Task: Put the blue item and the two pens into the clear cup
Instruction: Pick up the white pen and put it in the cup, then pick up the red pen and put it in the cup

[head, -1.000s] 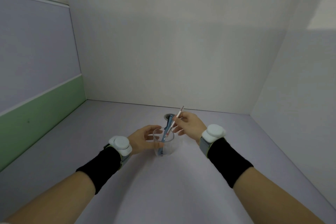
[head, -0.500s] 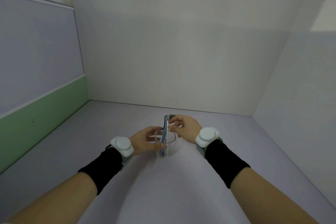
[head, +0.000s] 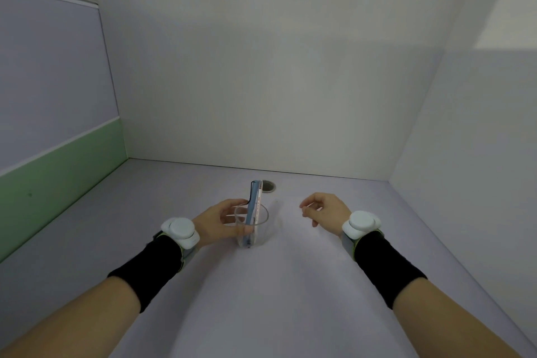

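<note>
The clear cup (head: 260, 237) stands on the pale desk, near its middle. My left hand (head: 219, 222) is wrapped around the cup's left side. Inside the cup stand the blue item (head: 252, 206) and a white pen (head: 258, 209), close together and nearly upright, their tops above the rim. A thin dark pen edge runs along the blue item's left side. My right hand (head: 324, 208) hovers to the right of the cup, apart from it, fingers loosely curled and holding nothing.
A round grommet hole (head: 268, 186) sits in the desk just behind the cup. White partition walls close the back and right side; a grey and green panel (head: 58, 163) lines the left. Bare desk surface (head: 261, 299) stretches toward me.
My right hand let go of the white pen in the cup and drew away to the right. The left hand stayed on the cup.
</note>
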{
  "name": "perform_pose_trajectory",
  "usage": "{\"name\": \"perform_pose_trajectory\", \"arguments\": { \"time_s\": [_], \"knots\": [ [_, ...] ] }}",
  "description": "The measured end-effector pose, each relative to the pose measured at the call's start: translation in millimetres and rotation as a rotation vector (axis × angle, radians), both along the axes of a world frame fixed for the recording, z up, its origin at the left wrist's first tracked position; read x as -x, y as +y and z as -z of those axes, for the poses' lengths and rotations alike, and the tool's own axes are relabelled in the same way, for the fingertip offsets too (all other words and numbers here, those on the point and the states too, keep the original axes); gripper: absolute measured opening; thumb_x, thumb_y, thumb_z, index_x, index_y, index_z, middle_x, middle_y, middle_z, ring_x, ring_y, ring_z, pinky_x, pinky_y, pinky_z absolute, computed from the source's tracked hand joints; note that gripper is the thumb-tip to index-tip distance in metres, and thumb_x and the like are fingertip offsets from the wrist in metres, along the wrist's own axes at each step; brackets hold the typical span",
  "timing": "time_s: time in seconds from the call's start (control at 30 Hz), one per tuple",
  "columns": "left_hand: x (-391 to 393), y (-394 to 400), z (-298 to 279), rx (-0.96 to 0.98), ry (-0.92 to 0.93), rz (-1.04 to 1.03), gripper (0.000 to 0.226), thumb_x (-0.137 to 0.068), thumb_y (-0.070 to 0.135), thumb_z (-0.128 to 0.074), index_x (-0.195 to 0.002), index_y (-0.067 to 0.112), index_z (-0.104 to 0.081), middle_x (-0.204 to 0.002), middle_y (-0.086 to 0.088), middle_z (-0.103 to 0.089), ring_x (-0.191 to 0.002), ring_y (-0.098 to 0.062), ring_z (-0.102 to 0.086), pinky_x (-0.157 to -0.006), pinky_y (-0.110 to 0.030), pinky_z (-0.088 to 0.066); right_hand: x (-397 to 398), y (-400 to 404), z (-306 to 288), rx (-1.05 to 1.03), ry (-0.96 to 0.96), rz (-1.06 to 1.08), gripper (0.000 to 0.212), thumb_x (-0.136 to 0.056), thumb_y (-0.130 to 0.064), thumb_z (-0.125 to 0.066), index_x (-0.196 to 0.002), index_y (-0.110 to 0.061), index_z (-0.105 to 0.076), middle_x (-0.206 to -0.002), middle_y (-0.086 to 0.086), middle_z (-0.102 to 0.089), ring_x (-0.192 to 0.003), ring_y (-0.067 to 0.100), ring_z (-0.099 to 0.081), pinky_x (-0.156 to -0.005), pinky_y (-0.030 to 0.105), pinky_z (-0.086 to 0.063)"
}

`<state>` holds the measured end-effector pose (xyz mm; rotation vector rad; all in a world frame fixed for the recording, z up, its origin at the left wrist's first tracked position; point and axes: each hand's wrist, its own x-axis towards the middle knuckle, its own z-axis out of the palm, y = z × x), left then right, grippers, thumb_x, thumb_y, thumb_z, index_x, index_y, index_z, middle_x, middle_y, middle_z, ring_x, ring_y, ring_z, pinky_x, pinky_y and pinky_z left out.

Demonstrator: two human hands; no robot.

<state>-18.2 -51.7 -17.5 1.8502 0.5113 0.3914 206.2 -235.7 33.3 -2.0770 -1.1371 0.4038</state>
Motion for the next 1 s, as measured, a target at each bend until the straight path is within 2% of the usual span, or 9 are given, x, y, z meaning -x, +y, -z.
{"name": "perform_pose_trajectory", "arguments": {
  "time_s": [0.2, 0.33, 0.43, 0.53, 0.63, 0.7, 0.83, 0.9, 1.0],
  "knots": [
    [3.0, 0.2, 1.8, 0.055, -0.022, 0.007, 0.084, -0.059, 0.038, -0.085, -0.132, 0.029, -0.045, -0.127, 0.004, -0.060, -0.118, -0.013, -0.057, -0.098, -0.030, -0.049, -21.4, -20.4, 15.6, 0.045, -0.045, 0.137, 0.008, -0.085, -0.018, -0.067, -0.091, -0.023, -0.069, -0.080, -0.004, -0.069, -0.055, 0.010, -0.062, -0.052, 0.016, -0.044],
    [3.7, -0.4, -0.6, 0.036, -0.003, 0.009, 0.087, -0.058, 0.045, -0.085, -0.133, 0.031, -0.044, -0.127, 0.006, -0.058, -0.117, -0.013, -0.057, -0.094, -0.028, -0.049, -33.6, -28.9, 22.2, 0.072, -0.134, 0.230, 0.013, -0.082, -0.016, -0.069, -0.087, -0.028, -0.067, -0.088, 0.000, -0.066, -0.073, 0.018, -0.059, -0.058, 0.019, -0.042],
    [2.8, -1.2, -0.5, 0.027, 0.000, -0.008, 0.084, -0.060, 0.044, -0.082, -0.133, 0.027, -0.045, -0.127, 0.004, -0.058, -0.116, -0.015, -0.057, -0.094, -0.030, -0.049, -44.5, -34.1, 27.6, 0.133, -0.196, 0.310, 0.018, -0.081, -0.018, -0.070, -0.098, -0.020, -0.067, -0.104, 0.007, -0.059, -0.077, 0.023, -0.058, -0.069, 0.027, -0.046],
    [2.1, -1.3, 0.8, 0.036, -0.013, -0.042, 0.068, -0.061, 0.044, -0.080, -0.119, 0.028, -0.049, -0.123, 0.004, -0.060, -0.111, -0.014, -0.060, -0.087, -0.024, -0.051, -51.2, -39.6, 33.0, 0.206, -0.214, 0.380, 0.028, -0.082, -0.026, -0.073, -0.105, -0.015, -0.062, -0.116, 0.012, -0.049, -0.078, 0.028, -0.060, -0.075, 0.031, -0.050],
    [1.8, -0.8, 2.5, 0.039, -0.017, -0.057, 0.060, -0.060, 0.047, -0.080, -0.110, 0.033, -0.050, -0.120, 0.005, -0.062, -0.107, -0.011, -0.062, -0.084, -0.022, -0.051, -53.0, -43.0, 35.2, 0.257, -0.202, 0.433, 0.034, -0.082, -0.036, -0.074, -0.101, -0.013, -0.058, -0.118, 0.014, -0.047, -0.076, 0.033, -0.063, -0.078, 0.036, -0.054],
    [2.4, -0.4, 3.2, 0.030, -0.027, -0.062, 0.060, -0.060, 0.048, -0.079, -0.111, 0.034, -0.052, -0.120, 0.004, -0.063, -0.107, -0.010, -0.062, -0.086, -0.023, -0.050, -53.2, -44.0, 35.8, 0.285, -0.183, 0.437, 0.034, -0.084, -0.037, -0.072, -0.101, -0.012, -0.057, -0.118, 0.015, -0.049, -0.078, 0.033, -0.063, -0.079, 0.036, -0.054],
    [4.1, -1.1, 1.7, 0.004, -0.037, -0.061, 0.061, -0.064, 0.049, -0.076, -0.119, 0.032, -0.054, -0.122, 0.003, -0.062, -0.110, -0.011, -0.061, -0.091, -0.025, -0.049, -51.1, -44.3, 38.7, 0.301, -0.190, 0.412, 0.029, -0.086, -0.022, -0.067, -0.110, -0.008, -0.058, -0.114, 0.016, -0.064, -0.099, 0.033, -0.063, -0.079, 0.030, -0.046],
    [4.0, -1.7, 1.9, 0.003, -0.033, -0.061, 0.056, -0.072, 0.041, -0.076, -0.123, 0.029, -0.053, -0.122, 0.002, -0.062, -0.111, -0.012, -0.061, -0.091, -0.025, -0.048, -49.2, -44.3, 39.3, 0.286, -0.166, 0.412, 0.028, -0.086, -0.020, -0.065, -0.111, -0.009, -0.058, -0.109, 0.015, -0.068, -0.097, 0.031, -0.064, -0.076, 0.029, -0.046],
    [4.0, -2.9, 2.0, 0.009, -0.021, -0.049, 0.051, -0.081, 0.031, -0.074, -0.127, 0.027, -0.052, -0.124, 0.002, -0.060, -0.111, -0.010, -0.060, -0.092, -0.026, -0.048, -48.2, -44.0, 37.2, 0.328, -0.171, 0.398, 0.032, -0.087, -0.020, -0.065, -0.117, -0.011, -0.060, -0.116, 0.012, -0.066, -0.103, 0.029, -0.063, -0.081, 0.028, -0.048]
  ]
}}
